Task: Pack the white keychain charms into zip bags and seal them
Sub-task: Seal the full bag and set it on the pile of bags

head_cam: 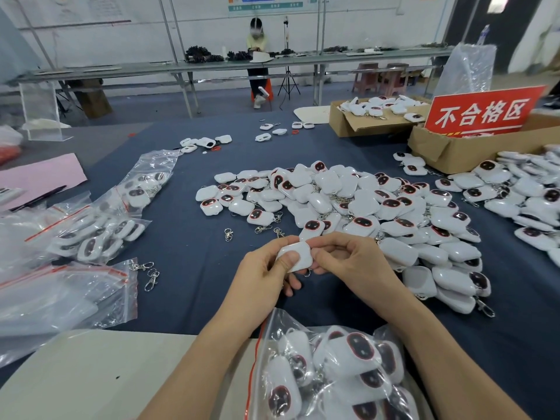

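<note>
- Bench covered in dark blue cloth point(188, 237), workshop floor and long tables behind; one seated person point(257, 40) at the far table.
- Left hand point(263, 271) grasps one white charm point(298, 257), with the thumb flat on its upturned blank back and the fingers curled beneath.
- Right hand point(348, 256) pinches the same charm at its right edge, fingers curled in.
- The charm is held above the cloth, midway between the hands, and its longer side runs roughly hand to hand. Its clasp hangs underneath, mostly hidden.
- Target: open zip bag point(256, 353), part-filled, lying nearer the body than the hands, between the forearms.
- The bag's red-striped mouth edge runs along its left side, just beside the left forearm. Judgement: the left hand is the nearer one for the drop, and the charm must travel back toward the body.
- Counts:
  - charm in hand: 1
  - open bags at the body: 1
  - filled bags point(100, 231) at left: at least 2
  - flat empty bags point(60, 295): a stack, number unreadable
  - loose clasps point(150, 274) on the cloth: at least 5
  - cardboard boxes point(448, 150): 2
  - red sign point(481, 112): 1
- Main loose pile point(348, 201) lies just beyond the hands and is too many to count.
</note>
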`<control>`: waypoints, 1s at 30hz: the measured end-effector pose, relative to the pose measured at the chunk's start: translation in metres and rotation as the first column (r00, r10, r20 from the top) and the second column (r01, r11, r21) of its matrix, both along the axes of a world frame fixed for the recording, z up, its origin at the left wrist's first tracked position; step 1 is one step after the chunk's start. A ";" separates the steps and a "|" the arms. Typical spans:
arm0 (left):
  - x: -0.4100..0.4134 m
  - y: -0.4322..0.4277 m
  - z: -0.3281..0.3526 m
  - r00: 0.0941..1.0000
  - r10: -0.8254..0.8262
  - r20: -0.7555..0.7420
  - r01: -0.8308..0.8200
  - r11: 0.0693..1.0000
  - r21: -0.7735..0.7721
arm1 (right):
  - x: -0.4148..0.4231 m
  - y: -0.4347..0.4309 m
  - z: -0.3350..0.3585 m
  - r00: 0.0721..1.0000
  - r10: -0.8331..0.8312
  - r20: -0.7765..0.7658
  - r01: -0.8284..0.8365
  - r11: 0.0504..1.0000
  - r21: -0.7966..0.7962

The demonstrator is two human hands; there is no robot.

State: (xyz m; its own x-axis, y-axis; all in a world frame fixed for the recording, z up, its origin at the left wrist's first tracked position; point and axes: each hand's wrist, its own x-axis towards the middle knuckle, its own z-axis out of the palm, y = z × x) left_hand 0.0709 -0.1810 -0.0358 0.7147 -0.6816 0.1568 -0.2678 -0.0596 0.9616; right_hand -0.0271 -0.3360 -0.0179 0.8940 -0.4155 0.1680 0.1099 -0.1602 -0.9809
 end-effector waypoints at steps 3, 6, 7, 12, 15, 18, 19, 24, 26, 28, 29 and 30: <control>0.001 0.001 0.000 1.000 -0.003 -0.007 0.003 1.000 -0.005 | 0.001 -0.001 -0.001 1.000 0.005 0.007 -0.005 1.000 -0.025; 0.000 0.002 0.001 1.000 0.000 0.000 0.000 1.000 0.027 | 0.000 -0.004 -0.002 1.000 0.021 -0.004 -0.021 0.999 -0.035; -0.001 0.001 0.002 1.000 0.002 0.004 -0.002 0.999 0.035 | -0.001 -0.004 -0.001 1.000 0.023 -0.012 -0.024 0.999 -0.043; -0.012 0.008 0.018 0.998 0.029 -0.051 -0.032 0.998 -0.055 | -0.002 -0.002 0.014 0.999 0.024 -0.029 -0.029 0.978 -0.205; -0.018 0.027 0.033 0.992 0.073 -0.104 -0.086 0.989 -0.122 | -0.007 0.001 0.034 0.997 0.060 -0.053 -0.070 0.970 -0.234; -0.020 0.067 0.035 0.993 0.092 -0.079 -0.098 0.993 -0.072 | -0.019 0.010 0.056 0.985 0.131 -0.114 -0.162 0.932 -0.324; -0.022 0.082 0.032 0.992 0.102 -0.077 -0.104 0.994 -0.031 | -0.021 0.016 0.063 0.973 0.166 -0.158 -0.216 0.897 -0.385; -0.045 0.128 0.012 0.938 0.223 -0.264 -0.241 0.970 -0.038 | -0.015 0.059 0.082 0.777 0.310 -0.547 -0.622 0.505 -0.598; -0.053 0.135 0.007 0.929 0.230 -0.292 -0.251 0.967 -0.038 | -0.010 0.068 0.083 0.726 0.261 -0.636 -0.680 0.415 -0.605; -0.060 0.140 0.007 0.939 0.213 -0.270 -0.220 0.975 0.001 | -0.008 0.071 0.083 0.692 0.216 -0.689 -0.712 0.361 -0.602; -0.063 0.141 0.009 0.946 0.204 -0.252 -0.203 0.979 0.028 | -0.009 0.072 0.084 0.685 0.202 -0.700 -0.718 0.350 -0.601; -0.066 0.141 0.011 0.948 0.199 -0.248 -0.195 0.980 0.042 | -0.010 0.072 0.084 0.689 0.190 -0.700 -0.713 0.355 -0.605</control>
State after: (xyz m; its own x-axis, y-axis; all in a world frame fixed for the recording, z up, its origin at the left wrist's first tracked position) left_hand 0.0045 -0.0398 -0.0249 0.8500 -0.5241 -0.0537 -0.0008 -0.1034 0.9946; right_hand -0.0367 -0.2642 0.0660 0.9342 0.1764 -0.3102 0.0591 -0.9338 -0.3529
